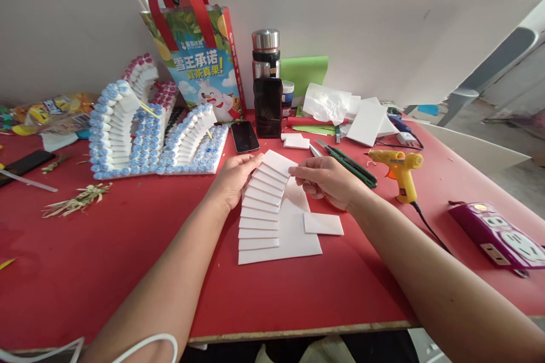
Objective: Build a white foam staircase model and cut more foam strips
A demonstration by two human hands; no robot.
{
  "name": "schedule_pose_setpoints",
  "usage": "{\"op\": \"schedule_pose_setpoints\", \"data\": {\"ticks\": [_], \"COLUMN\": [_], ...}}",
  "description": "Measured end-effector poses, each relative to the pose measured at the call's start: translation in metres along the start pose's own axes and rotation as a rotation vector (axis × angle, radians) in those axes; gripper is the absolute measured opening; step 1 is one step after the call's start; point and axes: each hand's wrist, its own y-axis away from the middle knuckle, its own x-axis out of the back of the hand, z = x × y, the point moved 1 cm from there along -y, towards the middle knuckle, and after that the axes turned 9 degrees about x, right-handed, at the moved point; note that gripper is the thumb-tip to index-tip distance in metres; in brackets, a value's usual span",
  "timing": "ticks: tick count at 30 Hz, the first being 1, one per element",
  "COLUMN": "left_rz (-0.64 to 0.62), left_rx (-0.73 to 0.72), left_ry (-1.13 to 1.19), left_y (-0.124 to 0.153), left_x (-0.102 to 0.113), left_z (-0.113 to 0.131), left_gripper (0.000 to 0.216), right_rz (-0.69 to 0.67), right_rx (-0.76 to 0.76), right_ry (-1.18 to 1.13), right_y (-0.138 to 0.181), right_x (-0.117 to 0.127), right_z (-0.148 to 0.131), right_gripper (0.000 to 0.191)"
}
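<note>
A fan of several white foam strips (260,212) climbs like steps on a white foam sheet (298,241) lying on the red table (106,255). My left hand (232,178) rests its fingers on the left side of the upper strips. My right hand (326,180) pinches the right edge of the topmost strip (279,163). A loose white rectangle (322,224) lies on the sheet just under my right wrist.
A finished stair model trimmed with blue and pink caps (145,130) stands at the left. Behind my hands are a phone (244,136), a dark case, a steel flask (265,54) and a printed bag (200,62). A green knife (351,165), yellow glue gun (400,173) and purple power strip (496,235) sit to the right.
</note>
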Motion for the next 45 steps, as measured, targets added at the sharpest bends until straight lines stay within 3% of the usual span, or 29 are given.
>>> {"op": "schedule_pose_setpoints", "data": {"ticks": [15,22,45], "left_rz": [0.011,-0.096,-0.083], "left_rx": [0.041,0.038,0.032], "left_ry": [0.031,-0.038,-0.034], "left_y": [-0.0027,0.0013,-0.0005], "left_x": [0.0027,0.0004,0.0007], "left_z": [-0.0007,-0.0004,-0.0016], "left_gripper": [0.051,0.037,0.035], "right_rz": [-0.031,-0.048,-0.047], "right_rx": [-0.001,-0.004,-0.004], "right_ry": [-0.022,-0.063,-0.070], "right_y": [-0.0031,-0.0013,-0.0016], "right_x": [-0.0004,-0.0024,-0.0060], "right_z": [0.0058,0.0051,0.0035], "right_gripper": [0.035,0.037,0.040]}}
